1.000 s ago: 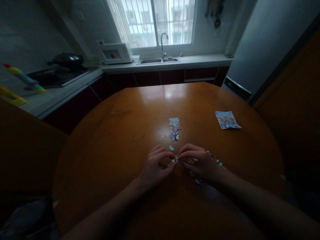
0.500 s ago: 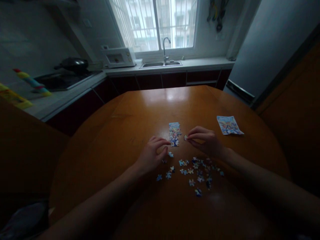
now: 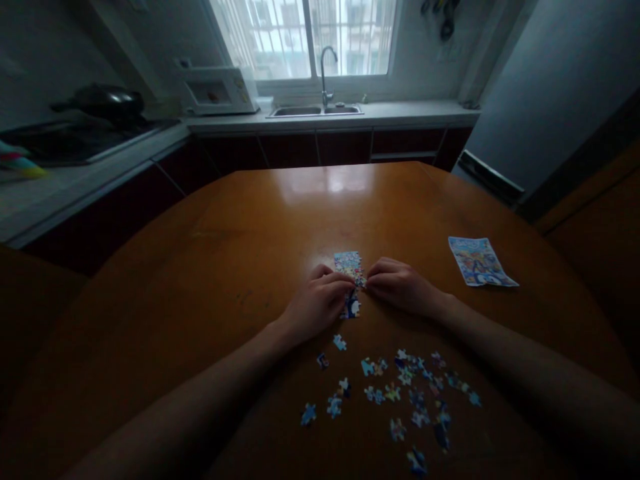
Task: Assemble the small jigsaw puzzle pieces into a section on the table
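Observation:
A narrow, partly assembled jigsaw puzzle (image 3: 349,261) lies on the wooden table, its middle partly covered by fingers. My left hand (image 3: 320,301) comes in from its left side, fingers closed together and fingertips pressed on the assembled strip. At the strip's right edge, my right hand (image 3: 397,285) pinches a small jigsaw piece (image 3: 362,283), which touches or nearly touches the strip; its fit is hard to make out. Loose jigsaw pieces (image 3: 393,392) are scattered on the near side of both hands, and a light blue piece (image 3: 340,342) lies just below the strip.
A creased picture sheet (image 3: 481,261) lies to the right on the wooden table (image 3: 250,220). Beyond the table stand a counter with a sink (image 3: 300,111), a microwave (image 3: 215,90) and a dark pan (image 3: 107,103) on the stove. A fridge (image 3: 535,100) is at the right.
My right hand has brought its jigsaw piece left to the strip's edge. The left hand has moved onto the strip, its fingers closing together. The camera view has shifted and tilted downward.

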